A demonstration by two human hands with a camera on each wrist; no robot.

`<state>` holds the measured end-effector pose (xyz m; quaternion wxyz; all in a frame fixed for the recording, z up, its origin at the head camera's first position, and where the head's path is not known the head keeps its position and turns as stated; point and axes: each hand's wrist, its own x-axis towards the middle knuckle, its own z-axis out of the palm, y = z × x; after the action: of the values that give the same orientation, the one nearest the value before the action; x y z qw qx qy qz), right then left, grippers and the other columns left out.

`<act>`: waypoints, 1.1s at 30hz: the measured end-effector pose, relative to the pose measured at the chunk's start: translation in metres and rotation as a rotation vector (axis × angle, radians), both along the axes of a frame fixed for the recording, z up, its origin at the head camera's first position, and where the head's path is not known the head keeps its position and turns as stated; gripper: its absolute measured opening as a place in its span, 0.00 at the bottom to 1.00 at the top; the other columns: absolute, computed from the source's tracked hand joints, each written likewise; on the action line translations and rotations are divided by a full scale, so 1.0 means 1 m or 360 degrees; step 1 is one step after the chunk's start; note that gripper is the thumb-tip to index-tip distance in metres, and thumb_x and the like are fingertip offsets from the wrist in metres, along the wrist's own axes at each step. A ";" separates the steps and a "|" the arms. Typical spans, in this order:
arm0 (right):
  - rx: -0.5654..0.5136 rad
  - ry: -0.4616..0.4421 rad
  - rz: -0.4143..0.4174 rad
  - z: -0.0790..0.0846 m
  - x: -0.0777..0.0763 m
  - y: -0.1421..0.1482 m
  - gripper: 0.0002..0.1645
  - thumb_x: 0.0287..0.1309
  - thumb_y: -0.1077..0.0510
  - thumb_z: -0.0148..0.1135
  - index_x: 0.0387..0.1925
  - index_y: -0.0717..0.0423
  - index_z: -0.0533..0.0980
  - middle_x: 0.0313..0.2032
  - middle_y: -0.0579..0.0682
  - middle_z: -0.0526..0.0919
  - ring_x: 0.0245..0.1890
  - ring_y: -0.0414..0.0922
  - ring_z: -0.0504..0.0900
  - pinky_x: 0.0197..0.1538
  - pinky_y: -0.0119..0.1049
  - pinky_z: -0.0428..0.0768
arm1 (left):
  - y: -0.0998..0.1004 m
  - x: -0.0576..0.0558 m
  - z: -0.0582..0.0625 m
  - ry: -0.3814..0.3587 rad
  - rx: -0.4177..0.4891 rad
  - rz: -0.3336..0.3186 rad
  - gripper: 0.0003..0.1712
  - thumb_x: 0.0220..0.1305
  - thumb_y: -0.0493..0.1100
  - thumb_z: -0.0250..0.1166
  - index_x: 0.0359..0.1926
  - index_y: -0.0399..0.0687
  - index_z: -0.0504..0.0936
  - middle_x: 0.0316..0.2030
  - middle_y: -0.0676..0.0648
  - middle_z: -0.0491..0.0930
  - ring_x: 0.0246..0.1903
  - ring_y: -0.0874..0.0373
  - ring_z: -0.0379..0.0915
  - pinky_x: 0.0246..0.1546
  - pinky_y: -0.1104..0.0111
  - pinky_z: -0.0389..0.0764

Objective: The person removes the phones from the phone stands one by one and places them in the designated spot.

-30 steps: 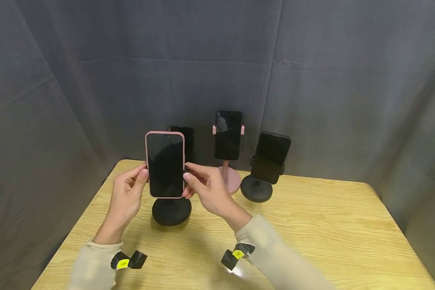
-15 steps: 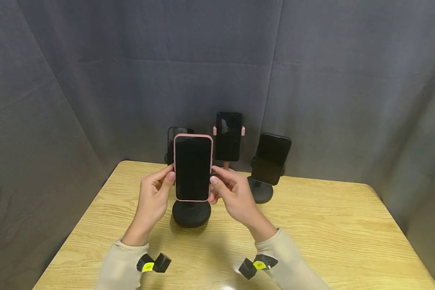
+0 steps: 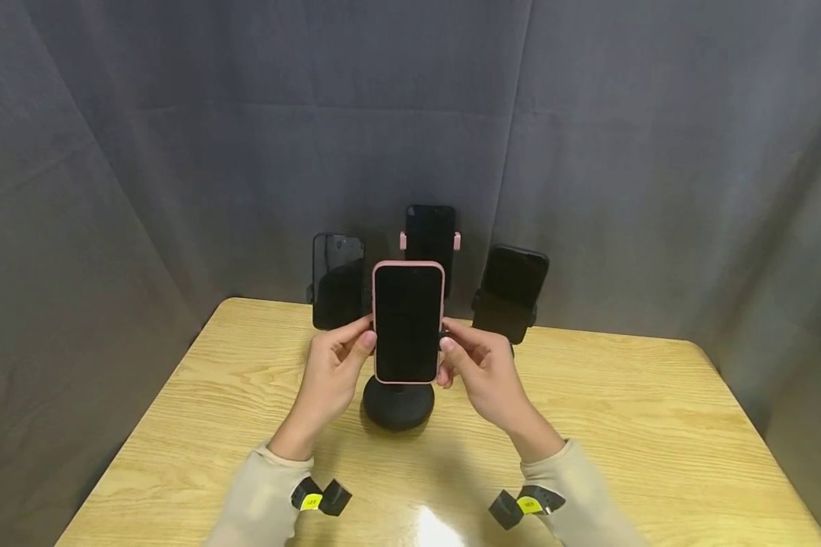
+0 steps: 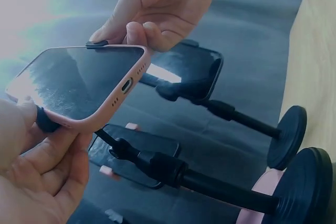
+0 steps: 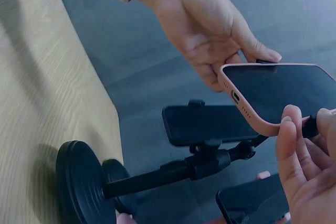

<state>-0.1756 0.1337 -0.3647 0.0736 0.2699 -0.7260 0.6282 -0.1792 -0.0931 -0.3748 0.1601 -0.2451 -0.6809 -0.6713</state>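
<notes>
A phone in a pink case (image 3: 408,323) stands upright in a black phone stand (image 3: 398,406), screen facing me. My left hand (image 3: 328,380) pinches the stand's clamp at the phone's left edge between thumb and fingers. At the right edge, my right hand (image 3: 489,372) pinches the other side. Black clamp pads (image 4: 46,120) show under the fingers in the left wrist view. The stand's thin black pole (image 5: 152,180) runs from behind the phone down to its round base, seen in the right wrist view.
Behind stand several more phones: a black one (image 3: 338,281) at left, one in a pink-clamped stand (image 3: 429,232) at centre, partly hidden, and a tilted one (image 3: 511,292) at right. The wooden table (image 3: 657,425) meets a grey curtain (image 3: 410,99) at the back.
Both hands have moved to the right together with the pink-cased phone and its black stand. The left rear phone has come into view; the centre one is now partly covered.
</notes>
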 end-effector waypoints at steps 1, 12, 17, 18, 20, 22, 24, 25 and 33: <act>0.0001 0.0011 -0.0001 -0.001 0.000 0.003 0.22 0.70 0.68 0.56 0.62 0.75 0.72 0.22 0.64 0.79 0.20 0.38 0.80 0.32 0.30 0.86 | 0.002 0.000 0.000 -0.0012 -0.0006 -0.0015 0.21 0.74 0.34 0.57 0.59 0.18 0.75 0.53 0.22 0.79 0.46 0.76 0.80 0.48 0.80 0.82; 0.0019 -0.0003 0.0004 -0.010 0.002 0.021 0.21 0.71 0.69 0.55 0.62 0.77 0.72 0.21 0.59 0.81 0.21 0.37 0.81 0.31 0.30 0.85 | 0.014 0.001 -0.005 -0.0079 -0.0058 -0.0104 0.21 0.74 0.36 0.58 0.60 0.22 0.75 0.55 0.26 0.80 0.45 0.75 0.79 0.47 0.78 0.82; 0.0050 0.0026 -0.0010 -0.012 0.002 0.025 0.21 0.70 0.70 0.55 0.61 0.79 0.71 0.20 0.65 0.80 0.21 0.36 0.81 0.32 0.29 0.85 | 0.016 0.000 -0.009 -0.0084 -0.0097 -0.0098 0.22 0.74 0.38 0.59 0.60 0.23 0.76 0.54 0.27 0.81 0.42 0.75 0.80 0.45 0.77 0.83; 0.0047 0.0029 -0.0006 -0.012 0.002 0.025 0.21 0.70 0.71 0.55 0.61 0.79 0.71 0.20 0.65 0.80 0.21 0.36 0.81 0.32 0.29 0.85 | 0.016 0.000 -0.009 -0.0090 -0.0096 -0.0101 0.22 0.74 0.38 0.59 0.60 0.23 0.76 0.54 0.26 0.81 0.42 0.75 0.80 0.45 0.76 0.83; 0.0046 0.0039 0.0004 -0.013 0.002 0.027 0.21 0.70 0.71 0.55 0.60 0.79 0.71 0.20 0.66 0.80 0.20 0.36 0.81 0.31 0.29 0.85 | 0.017 0.000 -0.010 -0.0096 -0.0096 -0.0105 0.22 0.73 0.38 0.59 0.60 0.23 0.76 0.54 0.26 0.81 0.43 0.75 0.80 0.46 0.77 0.83; 0.0036 0.0047 0.0021 -0.014 0.001 0.028 0.21 0.70 0.71 0.54 0.60 0.80 0.71 0.20 0.66 0.79 0.20 0.37 0.81 0.31 0.29 0.85 | 0.019 0.000 -0.010 -0.0102 -0.0090 -0.0110 0.22 0.73 0.38 0.59 0.60 0.23 0.76 0.52 0.26 0.82 0.42 0.75 0.81 0.45 0.77 0.83; 0.0030 0.0042 0.0030 -0.015 0.001 0.029 0.20 0.70 0.71 0.54 0.60 0.80 0.71 0.19 0.66 0.79 0.20 0.36 0.81 0.31 0.29 0.85 | 0.020 0.000 -0.011 -0.0106 -0.0094 -0.0110 0.23 0.73 0.38 0.59 0.60 0.23 0.76 0.52 0.26 0.82 0.43 0.75 0.81 0.46 0.77 0.83; 0.0030 0.0040 0.0032 -0.016 0.001 0.030 0.20 0.70 0.71 0.54 0.60 0.80 0.71 0.20 0.66 0.79 0.20 0.37 0.81 0.31 0.29 0.85 | 0.020 0.000 -0.011 -0.0107 -0.0095 -0.0115 0.23 0.73 0.39 0.60 0.60 0.23 0.76 0.51 0.26 0.82 0.42 0.75 0.81 0.46 0.77 0.83; 0.0004 0.0005 0.0035 -0.020 0.003 0.032 0.20 0.70 0.71 0.54 0.60 0.77 0.73 0.21 0.63 0.81 0.21 0.37 0.82 0.31 0.30 0.85 | 0.022 0.002 -0.014 -0.0161 -0.0125 -0.0111 0.24 0.73 0.38 0.59 0.61 0.22 0.74 0.54 0.27 0.81 0.46 0.75 0.80 0.49 0.77 0.82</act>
<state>-0.1730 0.1657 -0.3846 0.0674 0.2790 -0.7237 0.6276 -0.1772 -0.0711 -0.3889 0.0921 -0.2405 -0.7050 -0.6608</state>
